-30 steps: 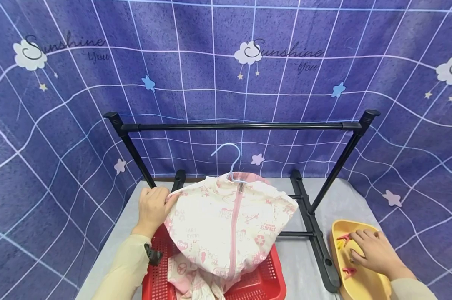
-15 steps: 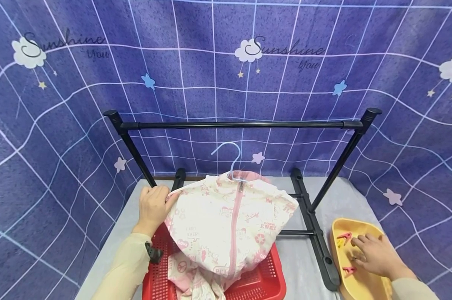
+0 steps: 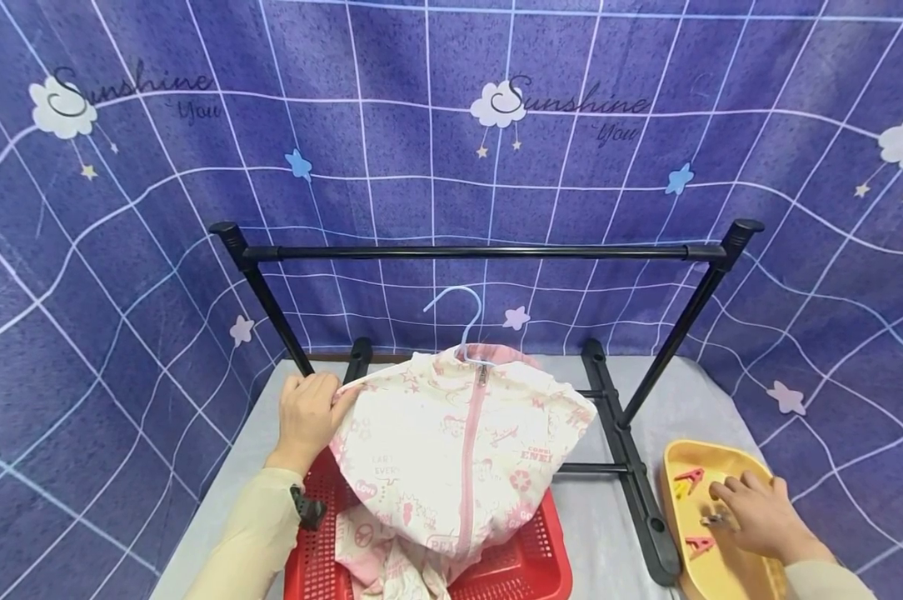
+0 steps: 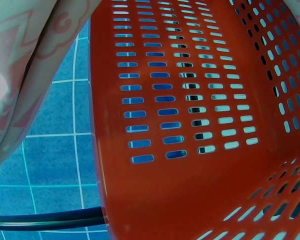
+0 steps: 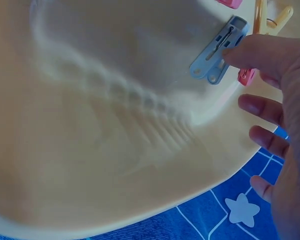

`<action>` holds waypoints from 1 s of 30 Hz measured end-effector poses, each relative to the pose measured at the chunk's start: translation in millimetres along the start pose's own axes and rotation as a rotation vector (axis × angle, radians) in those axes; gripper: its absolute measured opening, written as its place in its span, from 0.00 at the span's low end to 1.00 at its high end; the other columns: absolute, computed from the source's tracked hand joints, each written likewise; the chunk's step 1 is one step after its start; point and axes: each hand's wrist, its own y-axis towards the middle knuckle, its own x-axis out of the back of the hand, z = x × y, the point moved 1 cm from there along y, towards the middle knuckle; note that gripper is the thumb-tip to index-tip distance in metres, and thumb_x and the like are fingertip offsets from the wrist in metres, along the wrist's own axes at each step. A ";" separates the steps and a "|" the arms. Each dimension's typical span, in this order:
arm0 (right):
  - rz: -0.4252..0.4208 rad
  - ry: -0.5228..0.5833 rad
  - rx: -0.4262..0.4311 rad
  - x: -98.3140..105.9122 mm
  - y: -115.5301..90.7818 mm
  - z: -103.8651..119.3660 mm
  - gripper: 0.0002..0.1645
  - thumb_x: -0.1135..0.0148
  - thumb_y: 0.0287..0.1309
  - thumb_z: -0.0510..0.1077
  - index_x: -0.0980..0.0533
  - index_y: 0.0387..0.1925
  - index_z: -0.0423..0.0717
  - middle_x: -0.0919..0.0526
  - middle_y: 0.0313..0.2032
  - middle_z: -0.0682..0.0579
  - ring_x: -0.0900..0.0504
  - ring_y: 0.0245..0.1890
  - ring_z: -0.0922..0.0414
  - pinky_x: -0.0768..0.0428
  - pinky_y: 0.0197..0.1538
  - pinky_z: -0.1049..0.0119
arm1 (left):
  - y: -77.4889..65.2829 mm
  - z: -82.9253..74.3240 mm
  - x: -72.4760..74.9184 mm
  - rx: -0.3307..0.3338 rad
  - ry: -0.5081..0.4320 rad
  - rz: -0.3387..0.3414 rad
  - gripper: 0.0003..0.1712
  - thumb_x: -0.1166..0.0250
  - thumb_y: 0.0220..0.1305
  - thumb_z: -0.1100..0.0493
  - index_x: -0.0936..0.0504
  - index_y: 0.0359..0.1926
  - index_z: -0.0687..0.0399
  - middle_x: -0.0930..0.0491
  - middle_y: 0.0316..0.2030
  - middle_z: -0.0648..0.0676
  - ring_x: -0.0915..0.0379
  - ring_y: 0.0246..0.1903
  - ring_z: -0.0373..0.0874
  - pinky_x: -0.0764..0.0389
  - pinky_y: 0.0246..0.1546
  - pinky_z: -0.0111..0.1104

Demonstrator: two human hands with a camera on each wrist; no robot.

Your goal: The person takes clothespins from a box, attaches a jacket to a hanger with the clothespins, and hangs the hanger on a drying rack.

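A white child's jacket (image 3: pixel 421 450) with pink print and a pink zip hangs on a light blue hanger (image 3: pixel 472 321), over the red basket. My left hand (image 3: pixel 306 417) grips the jacket's shoulder corner at the left, thumb in front. In the left wrist view, jacket fabric (image 4: pixel 20 75) fills the upper left and the hand is out of sight. At the right, my right hand (image 3: pixel 760 512) is over a yellow tray (image 3: pixel 744 575). It pinches a blue-grey clothespin (image 5: pixel 219 50) at the thumb, its other fingers spread loosely. Pink clothespins (image 3: pixel 699 546) and a yellow clothespin (image 5: pixel 274 22) lie nearby.
Behind the jacket stands a black garment rack (image 3: pixel 489 252) with its feet on a grey-covered table (image 3: pixel 594 550). The red perforated basket (image 3: pixel 526 575) sits in front. A blue grid-patterned curtain (image 3: pixel 391 125) surrounds the table at the back and sides.
My right hand has shifted slightly right within the tray, and more of the blue-grey clothespin shows at its fingertips. The left hand and jacket have stayed in place.
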 end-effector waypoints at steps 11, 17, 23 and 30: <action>0.030 -0.005 -0.014 -0.1 0.3 -1.7 0.31 0.19 0.17 0.48 0.27 0.30 0.56 0.30 0.27 0.61 0.31 0.32 0.52 0.39 0.33 0.47 | 2.6 -0.5 -2.0 -0.001 0.002 -0.025 0.34 0.54 0.76 0.37 0.35 0.22 0.59 0.37 0.16 0.54 0.44 0.16 0.49 0.44 0.27 0.43; 0.064 -0.014 -0.032 -1.2 -0.8 -1.3 0.29 0.20 0.19 0.46 0.28 0.29 0.56 0.31 0.26 0.60 0.30 0.31 0.52 0.39 0.32 0.48 | 2.6 0.1 -2.2 0.010 0.003 0.005 0.34 0.55 0.76 0.36 0.36 0.21 0.59 0.37 0.16 0.54 0.44 0.16 0.49 0.44 0.28 0.44; 0.081 -0.022 -0.050 -0.4 -0.7 2.0 0.25 0.20 0.28 0.47 0.29 0.27 0.58 0.30 0.25 0.60 0.29 0.31 0.51 0.37 0.32 0.47 | 3.2 -1.4 -2.4 0.004 -0.005 -0.019 0.34 0.54 0.76 0.37 0.36 0.21 0.58 0.37 0.16 0.54 0.44 0.16 0.49 0.44 0.27 0.43; 0.068 -0.013 -0.028 -3.1 0.7 3.7 0.24 0.20 0.28 0.49 0.29 0.25 0.58 0.31 0.24 0.62 0.30 0.28 0.53 0.37 0.31 0.49 | 1.9 -3.2 -1.3 0.004 -0.008 -0.029 0.33 0.53 0.76 0.37 0.34 0.23 0.59 0.35 0.16 0.55 0.40 0.16 0.50 0.44 0.27 0.43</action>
